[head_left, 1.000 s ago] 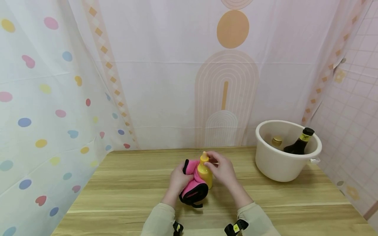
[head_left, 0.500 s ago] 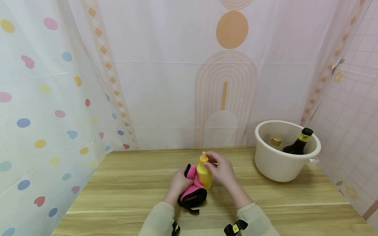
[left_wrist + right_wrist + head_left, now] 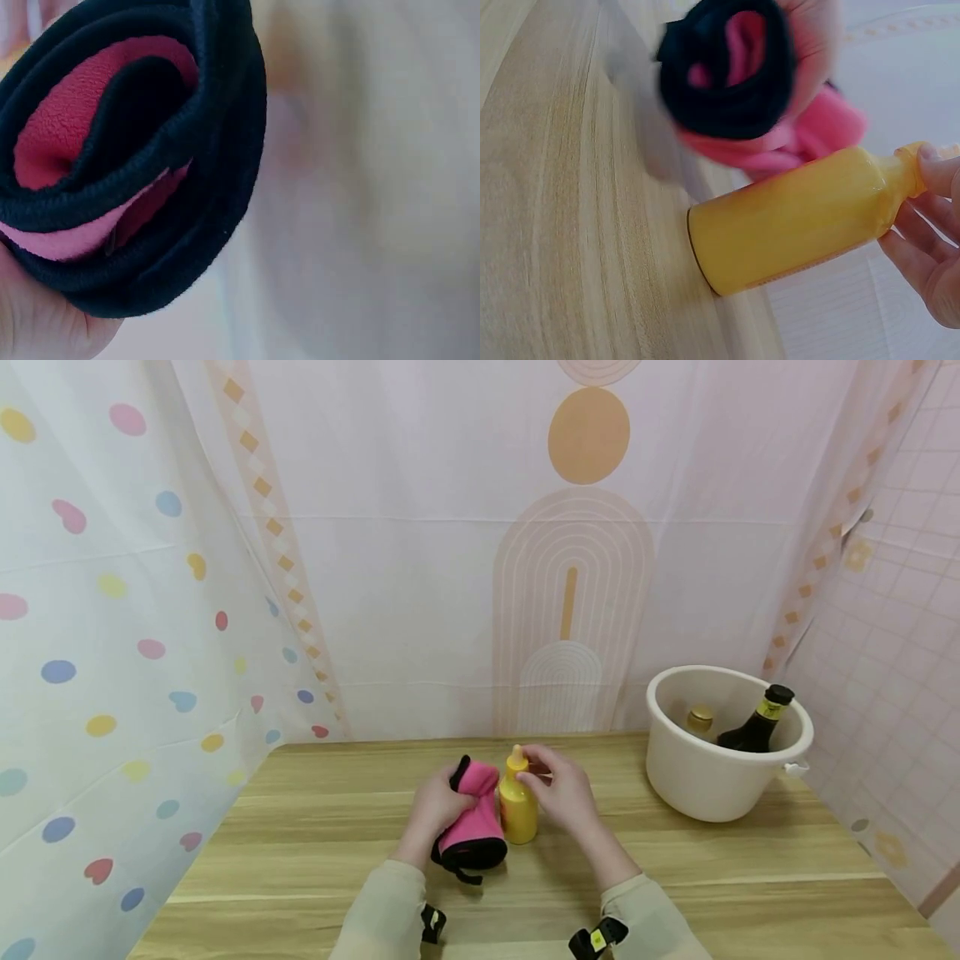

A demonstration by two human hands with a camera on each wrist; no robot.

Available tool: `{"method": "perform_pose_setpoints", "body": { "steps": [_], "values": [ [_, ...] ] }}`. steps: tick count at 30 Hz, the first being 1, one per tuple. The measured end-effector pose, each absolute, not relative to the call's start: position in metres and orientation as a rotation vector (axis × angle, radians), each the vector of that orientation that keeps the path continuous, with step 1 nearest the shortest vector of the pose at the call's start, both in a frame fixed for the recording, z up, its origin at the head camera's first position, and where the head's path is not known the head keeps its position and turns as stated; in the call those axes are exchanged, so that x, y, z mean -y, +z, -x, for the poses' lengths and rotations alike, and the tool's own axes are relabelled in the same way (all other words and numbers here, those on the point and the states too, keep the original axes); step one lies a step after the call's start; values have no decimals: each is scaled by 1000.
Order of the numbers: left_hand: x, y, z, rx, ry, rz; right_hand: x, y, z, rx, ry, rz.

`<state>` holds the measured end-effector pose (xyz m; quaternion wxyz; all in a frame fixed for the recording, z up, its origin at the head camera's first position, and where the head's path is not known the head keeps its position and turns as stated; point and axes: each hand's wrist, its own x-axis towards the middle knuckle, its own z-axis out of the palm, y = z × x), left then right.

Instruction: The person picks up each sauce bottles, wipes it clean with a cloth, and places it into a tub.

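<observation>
A yellow bottle with a pointed nozzle stands upright on the wooden table. The right hand pinches it at the neck, thumb and fingers seen near the cap in the right wrist view. Just left of the bottle, the left hand grips a rolled pink cloth with black edging. Its coiled black-and-pink end fills much of the left wrist view. In the head view the cloth is tilted, a black strip dangling from its lower end, and a narrow gap seems to part it from the bottle.
At the right of the table stands a cream bucket. Inside it lean a dark bottle with a black cap and a gold-topped item. Patterned curtains hang behind and at both sides.
The left hand first slid the cloth down along the bottle, then drew it leftward and raised its upper end. The right hand and the yellow bottle have stayed in place.
</observation>
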<state>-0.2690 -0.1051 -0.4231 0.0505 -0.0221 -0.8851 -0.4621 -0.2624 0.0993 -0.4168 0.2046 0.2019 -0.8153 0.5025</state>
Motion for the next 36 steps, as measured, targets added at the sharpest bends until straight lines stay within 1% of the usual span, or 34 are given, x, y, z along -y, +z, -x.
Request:
{"method": "perform_pose_setpoints", "body": {
  "steps": [7, 12, 18, 36],
  "values": [
    [103, -385, 261, 2550, -1578, 92, -99, -417, 263, 2269, 1394, -565],
    [94, -372, 252, 2498, -1647, 118, -100, -419, 266, 2263, 1373, -583],
    [84, -378, 248, 2418, -1701, 163, -99, -418, 265, 2270, 1353, -588],
    [77, -400, 248, 2456, -1471, 183, -99, -418, 262, 2273, 1381, -571]
  ]
}}
